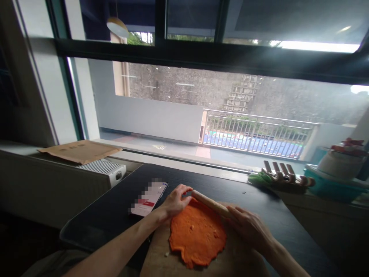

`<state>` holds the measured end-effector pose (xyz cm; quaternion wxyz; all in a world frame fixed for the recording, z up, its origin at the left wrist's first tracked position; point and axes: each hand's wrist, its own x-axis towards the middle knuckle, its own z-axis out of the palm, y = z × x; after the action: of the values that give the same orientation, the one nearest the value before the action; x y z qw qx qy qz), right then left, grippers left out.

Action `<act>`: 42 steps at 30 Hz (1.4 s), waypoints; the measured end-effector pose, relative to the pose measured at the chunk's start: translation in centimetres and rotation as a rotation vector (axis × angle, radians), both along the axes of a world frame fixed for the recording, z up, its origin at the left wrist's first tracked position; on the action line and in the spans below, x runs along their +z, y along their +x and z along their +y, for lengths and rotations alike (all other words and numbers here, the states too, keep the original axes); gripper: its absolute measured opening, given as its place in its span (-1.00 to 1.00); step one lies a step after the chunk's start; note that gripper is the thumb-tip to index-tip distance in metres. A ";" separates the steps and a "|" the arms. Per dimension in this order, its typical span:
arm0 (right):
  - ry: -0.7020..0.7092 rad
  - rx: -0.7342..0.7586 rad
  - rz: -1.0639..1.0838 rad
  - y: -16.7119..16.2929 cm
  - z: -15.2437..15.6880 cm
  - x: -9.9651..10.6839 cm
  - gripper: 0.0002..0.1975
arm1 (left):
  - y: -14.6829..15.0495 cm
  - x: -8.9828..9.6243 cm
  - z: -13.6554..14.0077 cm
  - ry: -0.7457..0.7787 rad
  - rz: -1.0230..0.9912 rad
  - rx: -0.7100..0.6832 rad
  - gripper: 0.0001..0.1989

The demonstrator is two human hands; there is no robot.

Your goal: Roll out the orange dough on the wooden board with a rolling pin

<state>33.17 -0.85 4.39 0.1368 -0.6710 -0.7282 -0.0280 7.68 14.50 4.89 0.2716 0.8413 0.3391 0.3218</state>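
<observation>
A thin wooden rolling pin (pixel 210 202) lies across the far edge of a flat orange sheet of dough (pixel 197 234). My left hand (pixel 178 200) is closed at the pin's left end, fingers curled around the tip. At its other end, my right hand (pixel 248 223) rests over the wood with the fingers bent on it. Ragged edges and a few small lumps show on the dough. Beneath it is a wooden board (pixel 161 257), with a small crumb left of the dough.
On the dark table (pixel 106 219), a lit phone (pixel 150 200) lies left of the board. A brown paper envelope (pixel 82 150) sits on the sill at left. Toward the right stand a rack (pixel 284 173), a green cloth (pixel 259 178) and a teal basin (pixel 334 184). A window runs behind.
</observation>
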 end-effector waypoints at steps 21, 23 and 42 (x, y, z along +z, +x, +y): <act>0.112 0.028 -0.095 -1.0 0.9 0.6 -0.71 | -0.8 -1.1 0.4 -0.085 -0.254 0.186 -0.60; 0.118 0.036 -0.070 -1.2 0.7 0.5 -0.71 | -0.8 -1.0 0.3 -0.097 -0.277 0.199 -0.59; 0.139 0.046 -0.167 -2.8 0.0 -0.1 -0.74 | -0.7 -0.5 0.1 -0.089 -0.185 0.234 -0.52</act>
<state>30.41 -0.85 4.27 0.1227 -0.6381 -0.7487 -0.1310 7.01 14.61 4.39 0.2993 0.7499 0.4223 0.4120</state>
